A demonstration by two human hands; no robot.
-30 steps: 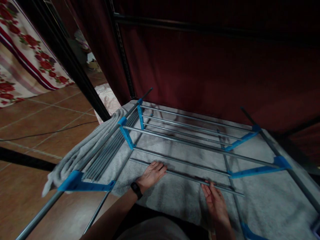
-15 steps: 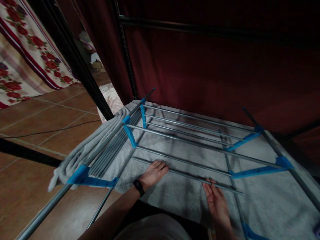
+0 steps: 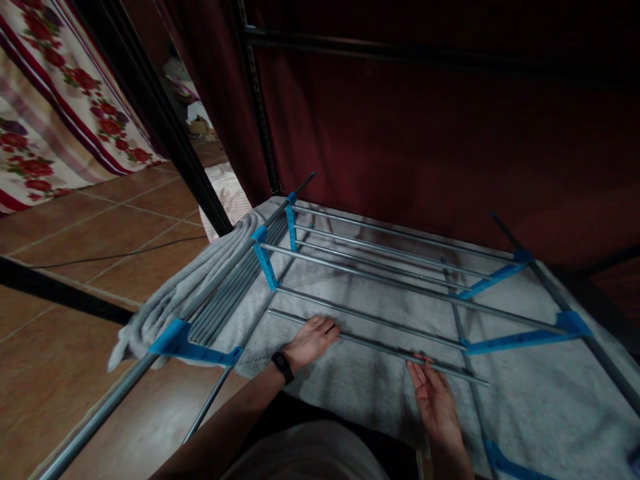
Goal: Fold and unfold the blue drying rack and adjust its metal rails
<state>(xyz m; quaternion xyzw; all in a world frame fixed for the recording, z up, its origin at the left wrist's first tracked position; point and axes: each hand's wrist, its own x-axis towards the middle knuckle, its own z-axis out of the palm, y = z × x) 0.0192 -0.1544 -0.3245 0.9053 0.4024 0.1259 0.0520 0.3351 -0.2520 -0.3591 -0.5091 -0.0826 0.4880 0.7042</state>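
A loose grey metal rod (image 3: 370,344) lies crosswise in front of the rack, held by both hands. My left hand (image 3: 314,341), with a black band on its wrist, is closed over the rod from above, left of its middle. My right hand (image 3: 434,393) has its palm turned up and its fingertips at the rod nearer its right end. Beyond the hands stands a rack of metal tubes (image 3: 400,283) joined by blue plastic brackets (image 3: 265,257). Several more rods (image 3: 225,300) lie side by side at the rack's left.
A grey blanket (image 3: 350,400) lies beneath the rack, bunched at the left. Black metal posts (image 3: 175,140) and a dark red curtain (image 3: 400,147) rise behind. At the left are a tiled floor (image 3: 100,220) and a flowered cloth (image 3: 65,100).
The view has shifted slightly, so the scene sits a little further right. Both hands keep their places on the rod.
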